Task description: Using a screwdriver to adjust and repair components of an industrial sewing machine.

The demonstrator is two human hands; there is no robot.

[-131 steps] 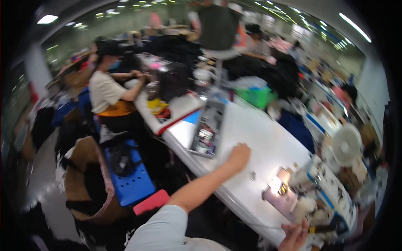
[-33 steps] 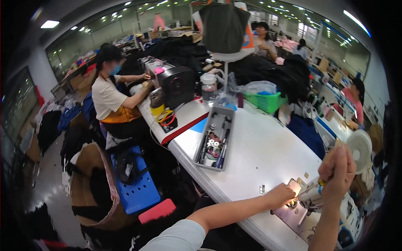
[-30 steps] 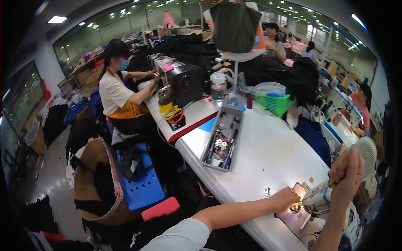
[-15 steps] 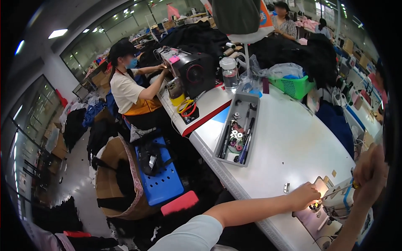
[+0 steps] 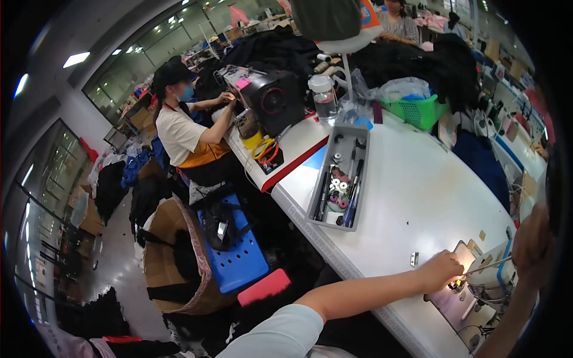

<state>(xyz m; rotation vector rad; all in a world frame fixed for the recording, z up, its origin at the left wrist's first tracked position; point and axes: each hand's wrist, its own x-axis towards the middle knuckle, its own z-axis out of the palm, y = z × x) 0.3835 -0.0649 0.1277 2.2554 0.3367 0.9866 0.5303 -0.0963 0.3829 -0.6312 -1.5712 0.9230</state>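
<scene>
Low on the right, my left hand [image 5: 440, 271] reaches across the table to the lit needle area [image 5: 458, 284] of a sewing machine [image 5: 495, 275]. Its fingers are curled together at the tip of a thin metal shaft; whatever they pinch is hidden. My right hand [image 5: 531, 240], at the dark right rim, is closed round the other end of that shaft, which looks like a screwdriver [image 5: 488, 265]. The shaft slants down to the left, toward the needle area. A small metal plate [image 5: 414, 259] lies on the tabletop beside my left hand.
On the white table [image 5: 412, 197] stands a grey tray [image 5: 362, 179] of bobbins and pens. Behind it are a clear bottle [image 5: 325, 104] and a green basket [image 5: 421, 113]. A co-worker [image 5: 182, 131] sits at another machine [image 5: 265, 98]. A carton [image 5: 173, 256] and blue stool [image 5: 236, 256] stand left.
The whole view has shifted slightly. My right hand has moved a little farther out toward the right rim, and the handle seen there before is now hidden. My left hand stays at the needle area.
</scene>
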